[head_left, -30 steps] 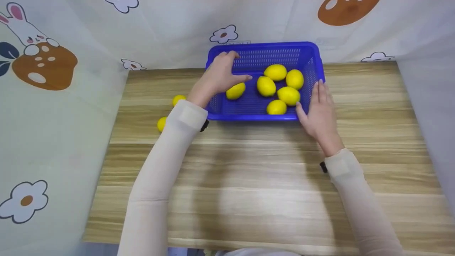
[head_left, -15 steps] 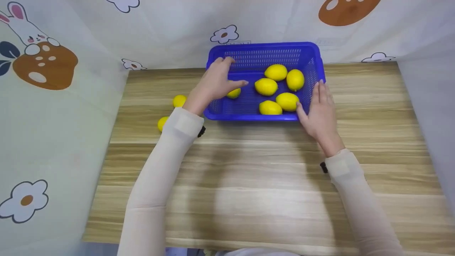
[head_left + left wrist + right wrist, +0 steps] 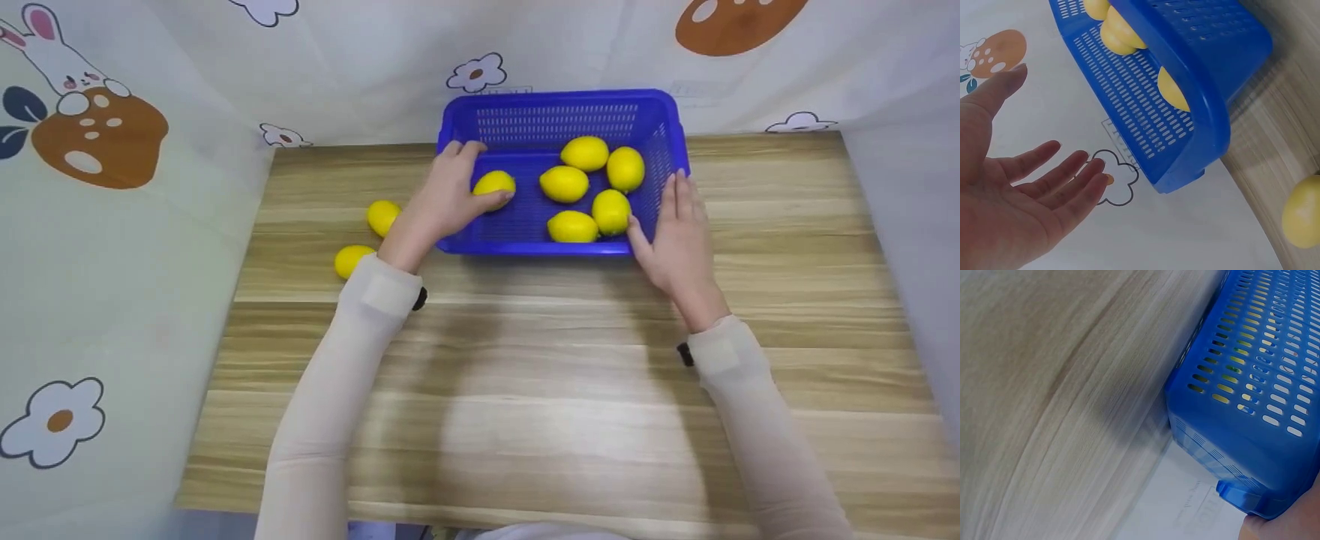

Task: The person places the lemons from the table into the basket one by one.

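A blue plastic basket (image 3: 525, 247) with slotted walls holds several yellow lemons (image 3: 564, 184). My left hand (image 3: 446, 195) is over the basket's left end, thumb and fingers spread, holding nothing. One lemon (image 3: 495, 187) overlaps its thumb in the head view. In the left wrist view, the open palm (image 3: 1022, 219) faces up beside the basket (image 3: 1213, 124). My right hand (image 3: 679, 247) rests against the basket's right side, fingers straight along the rim and thumb at the front corner. Only a bit of that hand (image 3: 1286, 523) shows in the right wrist view.
Two more lemons lie on the wood-grain table (image 3: 570, 405), left of the basket: one lemon (image 3: 383, 217) by the left wrist, another lemon (image 3: 352, 262) by the sleeve. A white patterned curtain (image 3: 360, 75) hangs right behind the basket.
My left hand has drawn back left and toward me, uncovering more of the lemon at the basket's left end. Lemons in the basket have rolled a little. The right hand has stayed in place.
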A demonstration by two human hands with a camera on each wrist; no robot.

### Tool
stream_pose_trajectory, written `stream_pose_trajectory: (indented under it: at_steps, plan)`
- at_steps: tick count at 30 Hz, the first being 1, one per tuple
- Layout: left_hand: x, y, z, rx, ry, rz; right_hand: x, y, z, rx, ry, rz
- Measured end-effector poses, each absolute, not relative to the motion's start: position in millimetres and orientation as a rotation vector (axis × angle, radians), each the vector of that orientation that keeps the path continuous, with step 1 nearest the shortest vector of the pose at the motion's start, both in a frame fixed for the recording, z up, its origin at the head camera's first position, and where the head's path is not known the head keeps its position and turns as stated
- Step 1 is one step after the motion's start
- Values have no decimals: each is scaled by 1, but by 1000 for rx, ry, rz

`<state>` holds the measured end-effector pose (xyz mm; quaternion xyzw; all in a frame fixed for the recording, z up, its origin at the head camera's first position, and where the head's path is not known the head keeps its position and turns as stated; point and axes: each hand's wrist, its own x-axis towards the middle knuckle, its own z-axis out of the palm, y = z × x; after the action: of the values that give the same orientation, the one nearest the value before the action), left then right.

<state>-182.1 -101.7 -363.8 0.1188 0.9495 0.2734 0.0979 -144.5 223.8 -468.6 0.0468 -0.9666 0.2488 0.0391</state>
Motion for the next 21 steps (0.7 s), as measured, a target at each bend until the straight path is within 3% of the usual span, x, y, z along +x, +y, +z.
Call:
stream_pose_trajectory:
  at_steps: [21]
  plan:
    - [-152, -123, -396, 374, 2997, 802, -145, 224, -470, 143, -2946, 751]
